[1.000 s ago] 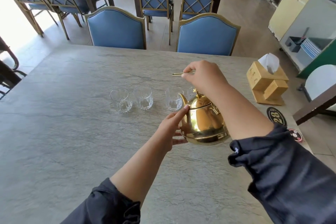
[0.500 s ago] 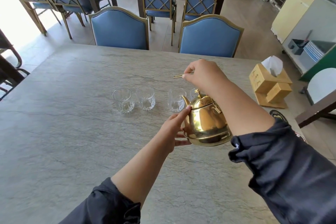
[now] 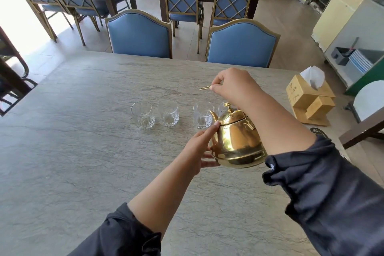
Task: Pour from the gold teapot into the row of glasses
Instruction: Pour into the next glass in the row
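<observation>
On the grey stone-look table [image 3: 83, 152], my right hand [image 3: 234, 87] grips the thin handle of the shiny gold metal teapot [image 3: 236, 141], my open left hand [image 3: 199, 149] steadying its belly just short of the clear cut-glass tumblers [image 3: 168, 113], so next I must tip the spout over the third one.

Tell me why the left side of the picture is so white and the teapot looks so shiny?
In the head view, strong daylight pours in at the upper left and washes out the floor there to plain white. The gold teapot acts like a mirror and reflects the room. The wide-angle lens bends the table edges, and the glasses are sharp.
</observation>
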### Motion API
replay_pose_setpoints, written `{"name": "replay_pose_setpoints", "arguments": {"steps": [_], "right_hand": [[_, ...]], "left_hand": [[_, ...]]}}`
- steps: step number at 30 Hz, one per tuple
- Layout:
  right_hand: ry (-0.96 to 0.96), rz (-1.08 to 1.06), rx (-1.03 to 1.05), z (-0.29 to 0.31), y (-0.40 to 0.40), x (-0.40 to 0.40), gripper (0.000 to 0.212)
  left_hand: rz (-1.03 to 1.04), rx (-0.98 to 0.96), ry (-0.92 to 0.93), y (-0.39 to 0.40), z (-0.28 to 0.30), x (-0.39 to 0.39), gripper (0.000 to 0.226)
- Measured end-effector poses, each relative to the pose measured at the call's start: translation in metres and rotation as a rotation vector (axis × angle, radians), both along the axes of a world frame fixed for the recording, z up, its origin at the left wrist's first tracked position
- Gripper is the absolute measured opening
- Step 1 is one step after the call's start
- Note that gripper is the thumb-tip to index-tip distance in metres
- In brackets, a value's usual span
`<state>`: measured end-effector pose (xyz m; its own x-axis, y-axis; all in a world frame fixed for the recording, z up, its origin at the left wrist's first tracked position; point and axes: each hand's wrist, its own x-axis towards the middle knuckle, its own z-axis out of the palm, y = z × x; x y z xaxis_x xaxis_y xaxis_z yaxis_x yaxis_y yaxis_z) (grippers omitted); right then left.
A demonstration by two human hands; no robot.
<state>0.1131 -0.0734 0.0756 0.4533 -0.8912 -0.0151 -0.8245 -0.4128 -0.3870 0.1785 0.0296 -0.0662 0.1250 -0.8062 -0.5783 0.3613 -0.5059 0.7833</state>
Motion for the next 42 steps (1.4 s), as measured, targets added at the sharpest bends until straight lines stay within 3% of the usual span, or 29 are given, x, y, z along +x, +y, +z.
{"name": "replay_pose_setpoints", "arguments": {"steps": [14, 42], "right_hand": [[0.005, 0.014, -0.007, 0.0029, -0.0006, -0.0006, 0.024], [0.060, 0.033, -0.015, 0.0088, 0.0015, -0.0015, 0.025]], "left_hand": [[-0.008, -0.008, -0.008, 0.0002, 0.0049, -0.0018, 0.057], [0.003, -0.010, 0.020, 0.0028, 0.0097, -0.0054, 0.044]]}}
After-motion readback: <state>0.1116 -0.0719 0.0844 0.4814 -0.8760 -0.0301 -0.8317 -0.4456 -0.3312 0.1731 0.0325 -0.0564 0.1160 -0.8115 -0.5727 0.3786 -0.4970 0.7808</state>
